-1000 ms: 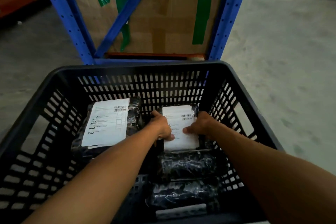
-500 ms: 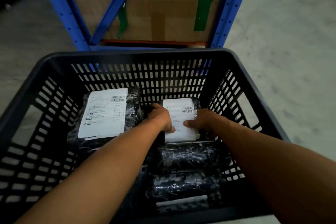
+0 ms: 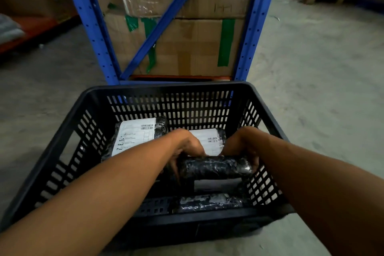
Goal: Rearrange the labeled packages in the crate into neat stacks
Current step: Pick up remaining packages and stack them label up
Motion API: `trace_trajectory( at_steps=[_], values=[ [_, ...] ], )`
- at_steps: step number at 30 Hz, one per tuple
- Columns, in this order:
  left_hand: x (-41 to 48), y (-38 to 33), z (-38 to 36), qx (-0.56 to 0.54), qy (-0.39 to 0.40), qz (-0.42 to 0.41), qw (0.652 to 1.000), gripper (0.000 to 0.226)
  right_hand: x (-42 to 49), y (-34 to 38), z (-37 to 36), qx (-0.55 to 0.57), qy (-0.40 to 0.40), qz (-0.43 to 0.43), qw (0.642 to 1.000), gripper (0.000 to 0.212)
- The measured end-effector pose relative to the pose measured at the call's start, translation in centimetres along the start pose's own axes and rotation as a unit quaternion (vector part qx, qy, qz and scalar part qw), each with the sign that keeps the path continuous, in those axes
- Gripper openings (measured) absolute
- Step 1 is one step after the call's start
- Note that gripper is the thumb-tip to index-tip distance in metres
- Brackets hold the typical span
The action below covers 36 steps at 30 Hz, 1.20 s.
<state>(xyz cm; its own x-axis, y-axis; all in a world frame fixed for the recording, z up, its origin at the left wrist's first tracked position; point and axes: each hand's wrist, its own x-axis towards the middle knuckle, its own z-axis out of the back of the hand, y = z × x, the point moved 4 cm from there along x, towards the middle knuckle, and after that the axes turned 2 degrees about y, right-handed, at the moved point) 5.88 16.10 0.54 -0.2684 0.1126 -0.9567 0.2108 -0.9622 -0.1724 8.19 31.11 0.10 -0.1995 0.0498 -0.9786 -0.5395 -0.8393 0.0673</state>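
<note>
Both hands, left hand [image 3: 188, 144] and right hand [image 3: 242, 143], clamped on black-wrapped package [image 3: 214, 167] ends, near crate [image 3: 166, 87] right wall.

— How many crates?
— One black slotted crate [image 3: 176, 108].
— And packages in it?
— Four black wrapped packages that I can make out: one at the back left [image 3: 135, 137], one at the back right [image 3: 209, 141], one in the middle [image 3: 214, 167], one at the front [image 3: 207, 201].
— Hands?
— Two: left hand [image 3: 187, 143] and right hand [image 3: 241, 143].
</note>
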Motion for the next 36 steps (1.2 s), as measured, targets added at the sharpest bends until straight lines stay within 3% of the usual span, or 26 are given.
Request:
trace_trajectory(
  at_steps=[4,8,11,13,17,20,23,27,33,36],
  values=[
    [-4.4,0.2,3.8,-0.025,-0.020,-0.039,0.999,0.054,-2.9,0.8,2.1,0.068,0.013,0.039,0.997,0.030],
    [-6.9,1.2,7.4,-0.108,-0.123,-0.082,0.983,0.064,-5.8,1.9,4.6,0.193,-0.109,0.118,0.968,0.046],
    [-7.2,2.9,8.5,-0.227,-0.132,-0.113,0.958,0.060,-6.9,2.2,5.0,0.274,-0.150,0.179,0.933,0.043],
    [-7.3,4.0,9.1,-0.290,-0.124,-0.146,0.938,0.054,-7.1,2.2,4.9,0.316,-0.138,0.202,0.917,0.039],
    [-8.3,5.1,10.6,-0.383,-0.143,-0.248,0.878,0.070,-7.0,1.7,4.3,0.379,-0.089,0.227,0.892,0.037],
    [-8.8,5.0,11.2,-0.431,-0.129,-0.329,0.830,0.069,-7.1,1.9,4.0,0.426,-0.023,0.257,0.867,0.039],
    [-9.0,4.4,11.6,-0.454,-0.152,-0.373,0.795,0.068,-7.1,2.0,3.8,0.434,0.053,0.269,0.858,0.055],
    [-8.8,4.0,12.1,-0.400,-0.281,-0.332,0.807,0.113,-6.5,1.9,4.0,0.393,0.040,0.281,0.875,0.077],
    [-8.5,3.5,11.4,-0.439,-0.278,-0.334,0.787,0.100,-6.5,3.2,3.7,0.332,0.015,0.307,0.892,0.086],
    [-8.3,3.3,12.2,-0.488,-0.230,-0.327,0.776,0.101,-6.3,3.6,4.0,0.356,-0.031,0.309,0.882,0.087]
  ],
)
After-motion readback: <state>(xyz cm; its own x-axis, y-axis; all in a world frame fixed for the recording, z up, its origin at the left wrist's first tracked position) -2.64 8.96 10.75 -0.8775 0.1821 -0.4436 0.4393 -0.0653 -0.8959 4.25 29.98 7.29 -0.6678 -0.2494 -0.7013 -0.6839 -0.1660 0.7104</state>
